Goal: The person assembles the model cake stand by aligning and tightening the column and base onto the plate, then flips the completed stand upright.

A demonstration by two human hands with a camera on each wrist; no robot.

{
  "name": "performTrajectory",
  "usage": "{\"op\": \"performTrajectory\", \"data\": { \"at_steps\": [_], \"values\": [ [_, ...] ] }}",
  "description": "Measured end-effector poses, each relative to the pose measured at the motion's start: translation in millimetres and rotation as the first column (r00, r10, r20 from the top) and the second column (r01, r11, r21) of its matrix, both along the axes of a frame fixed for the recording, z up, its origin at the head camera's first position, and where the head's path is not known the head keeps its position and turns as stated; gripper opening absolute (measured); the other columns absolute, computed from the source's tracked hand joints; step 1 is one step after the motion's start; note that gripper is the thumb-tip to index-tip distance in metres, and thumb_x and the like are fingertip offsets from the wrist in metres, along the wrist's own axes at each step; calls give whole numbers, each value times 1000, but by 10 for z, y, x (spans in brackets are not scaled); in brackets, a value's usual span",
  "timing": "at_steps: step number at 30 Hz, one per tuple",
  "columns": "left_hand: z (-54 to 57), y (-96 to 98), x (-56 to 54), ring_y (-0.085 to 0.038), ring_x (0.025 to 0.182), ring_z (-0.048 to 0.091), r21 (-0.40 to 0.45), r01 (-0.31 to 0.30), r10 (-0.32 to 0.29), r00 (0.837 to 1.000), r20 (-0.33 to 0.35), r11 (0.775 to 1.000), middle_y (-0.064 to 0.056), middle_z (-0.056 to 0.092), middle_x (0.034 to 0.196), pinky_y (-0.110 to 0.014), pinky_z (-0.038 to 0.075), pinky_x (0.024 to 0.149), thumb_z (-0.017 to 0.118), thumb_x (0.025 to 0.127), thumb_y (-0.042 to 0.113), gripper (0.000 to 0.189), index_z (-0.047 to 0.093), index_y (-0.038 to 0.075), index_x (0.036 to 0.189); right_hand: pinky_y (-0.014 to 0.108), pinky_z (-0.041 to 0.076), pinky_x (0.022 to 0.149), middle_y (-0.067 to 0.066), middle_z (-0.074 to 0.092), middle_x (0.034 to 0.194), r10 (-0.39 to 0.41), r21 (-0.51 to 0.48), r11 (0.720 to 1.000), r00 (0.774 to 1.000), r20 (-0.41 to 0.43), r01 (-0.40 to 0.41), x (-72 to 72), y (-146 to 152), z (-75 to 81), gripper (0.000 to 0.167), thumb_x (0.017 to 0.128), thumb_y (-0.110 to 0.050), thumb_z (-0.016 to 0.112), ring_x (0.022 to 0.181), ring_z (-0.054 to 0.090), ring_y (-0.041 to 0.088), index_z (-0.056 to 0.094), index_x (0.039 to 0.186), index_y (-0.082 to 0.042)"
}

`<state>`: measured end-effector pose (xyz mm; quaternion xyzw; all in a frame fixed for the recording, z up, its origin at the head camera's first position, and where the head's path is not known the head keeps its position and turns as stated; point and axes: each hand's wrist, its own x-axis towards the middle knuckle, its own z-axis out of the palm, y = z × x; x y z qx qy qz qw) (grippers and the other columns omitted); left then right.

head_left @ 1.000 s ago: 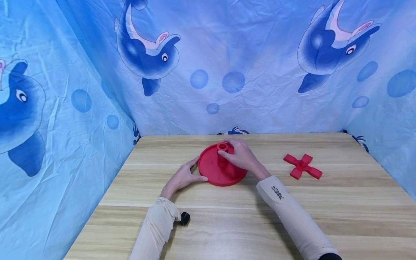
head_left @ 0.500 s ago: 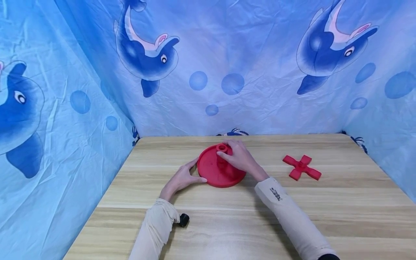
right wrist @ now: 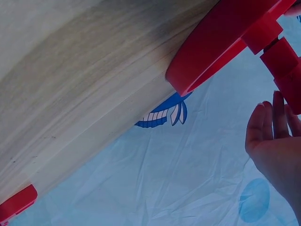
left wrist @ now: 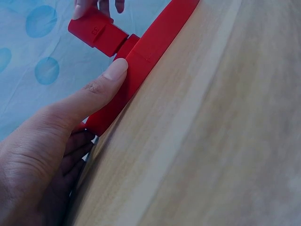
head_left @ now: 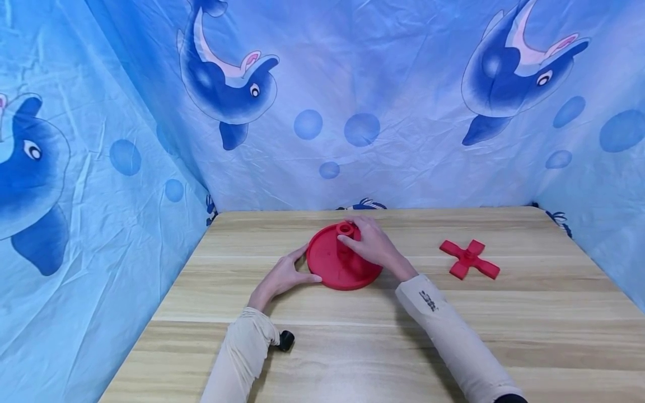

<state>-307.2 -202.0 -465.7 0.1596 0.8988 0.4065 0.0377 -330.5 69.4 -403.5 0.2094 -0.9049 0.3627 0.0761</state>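
A red round disc with a raised rim lies on the wooden table in the head view. My left hand holds its left edge, thumb at the near side and fingers round the far side. From the disc's middle rises a short red stepped tube with a hollow top. My right hand grips this tube near its upper end, thumb on the near side. In the left wrist view, a thin dark line shows between the tube and the disc's socket. The right wrist view shows the right fingertips at the tube's wider end.
To the right, a red cross-shaped piece with a small central knob lies flat on the table. A black wrist camera sticks out from the left sleeve. Blue dolphin-print cloth hangs behind and along the sides.
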Motion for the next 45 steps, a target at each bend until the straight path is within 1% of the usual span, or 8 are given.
{"op": "performTrajectory", "data": {
  "at_steps": [3,8,16,23,31,38,41,45],
  "values": [
    [2,-2,-5,-28,149,35,2,1,-1,1000,6,1000,-5,41,162,-51,35,118,89,78,53,106,36,19,163,51,59,88,15,55,143,1,10,1000,1000,-15,-1,3,1,-5,62,94,-26,77,131,48,33,54,149,-7],
    [4,1,-10,-28,148,35,3,0,0,1000,4,1000,-5,41,162,-50,35,117,89,77,53,106,36,19,163,51,59,90,15,57,142,16,13,1000,998,-53,-15,8,-3,2,55,97,-24,73,131,50,33,57,147,-5],
    [-21,-13,2,-27,148,36,-6,-2,2,1000,6,1000,-5,42,161,-50,36,117,89,76,55,107,36,21,163,52,59,89,16,58,141,-24,17,1000,998,-51,25,27,-30,-16,59,95,-29,76,131,50,34,57,146,-6],
    [-11,-21,7,-27,148,36,-8,1,-1,1000,2,1000,-6,41,161,-49,35,117,90,76,54,108,37,19,163,52,59,89,15,58,141,17,7,1000,998,-67,-16,45,-29,-5,54,96,-22,74,132,50,34,59,146,-6],
    [-22,-28,15,-28,148,36,-13,5,-5,1000,2,1000,-7,41,161,-50,35,117,90,76,55,108,36,19,163,50,60,86,15,60,136,-13,9,1000,998,-54,13,65,-46,2,59,93,-26,79,127,52,33,59,144,-6],
    [-6,-36,31,-29,148,36,-2,3,-3,1000,8,1000,-7,42,161,-51,35,117,89,76,55,107,37,19,163,50,61,86,15,59,137,9,7,1000,998,-60,-8,68,-54,-9,58,93,-21,78,127,52,32,59,145,-6],
    [3,-35,31,-30,149,34,3,6,-6,1000,14,1000,-6,41,162,-52,35,118,89,77,55,108,36,18,163,49,60,87,15,59,137,-10,4,1000,999,-52,10,67,-67,-8,58,93,-24,79,127,53,32,59,144,-6],
    [24,-39,23,-30,149,34,3,9,-9,1000,24,1000,-6,40,162,-52,34,118,89,77,54,108,35,19,163,50,60,87,15,58,139,-37,5,999,999,-36,37,62,-76,4,64,91,-28,81,130,51,33,57,146,-6]
  ]
}}
